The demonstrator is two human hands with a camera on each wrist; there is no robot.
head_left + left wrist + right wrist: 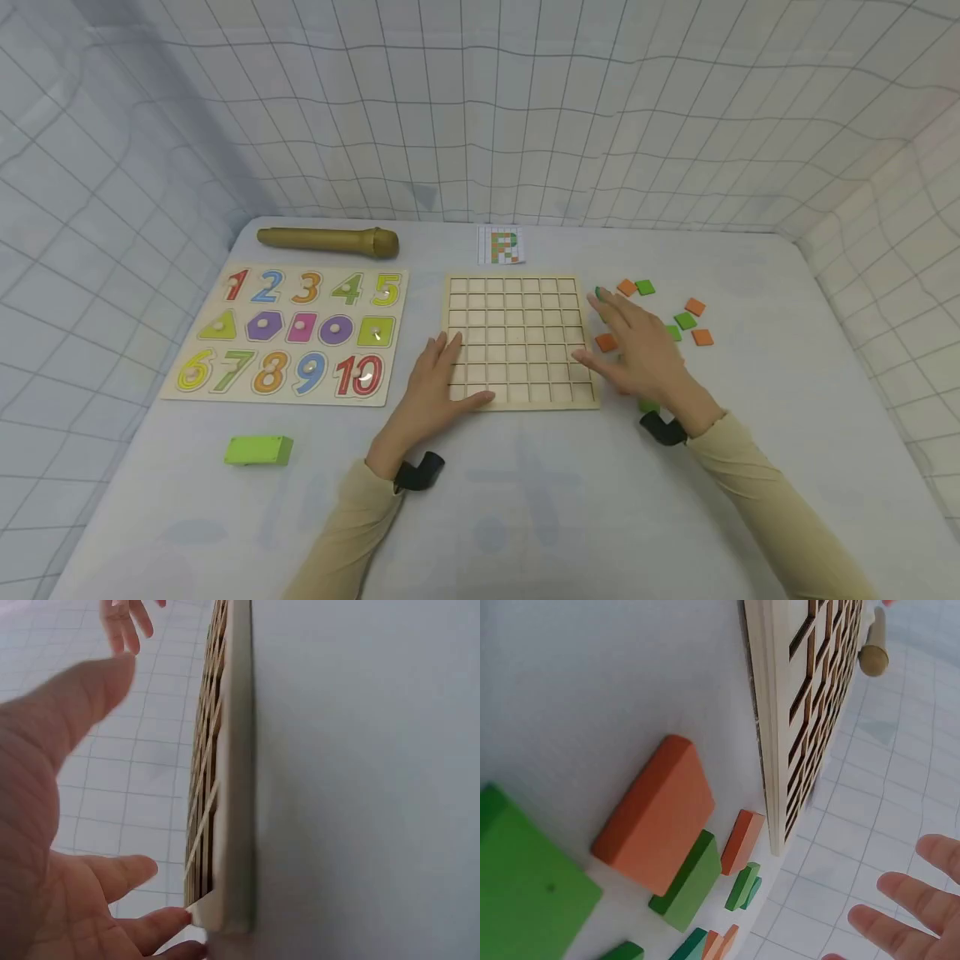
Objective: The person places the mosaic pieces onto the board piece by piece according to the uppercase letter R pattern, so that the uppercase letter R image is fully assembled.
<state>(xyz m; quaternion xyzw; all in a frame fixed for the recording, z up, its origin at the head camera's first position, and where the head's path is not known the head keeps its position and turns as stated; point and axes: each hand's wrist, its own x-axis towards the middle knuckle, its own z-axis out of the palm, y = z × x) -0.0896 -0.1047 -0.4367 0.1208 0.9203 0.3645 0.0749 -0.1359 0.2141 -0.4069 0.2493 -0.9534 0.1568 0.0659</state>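
Note:
A square wooden grid board lies in the middle of the table, its cells bare. My left hand rests at the board's left edge, thumb stretched over the near corner; in the left wrist view its fingertips meet the board's side. My right hand hovers with spread fingers over the board's right edge, and the right wrist view shows nothing between its fingers. Under and around it lie loose square tiles, such as an orange tile and a green tile. The hand hides some of them in the head view.
On the left lies a number-and-shape puzzle board, with a brown microphone-shaped object behind it and a green block in front. A small patterned card lies behind the grid board. More orange tiles are scattered at right.

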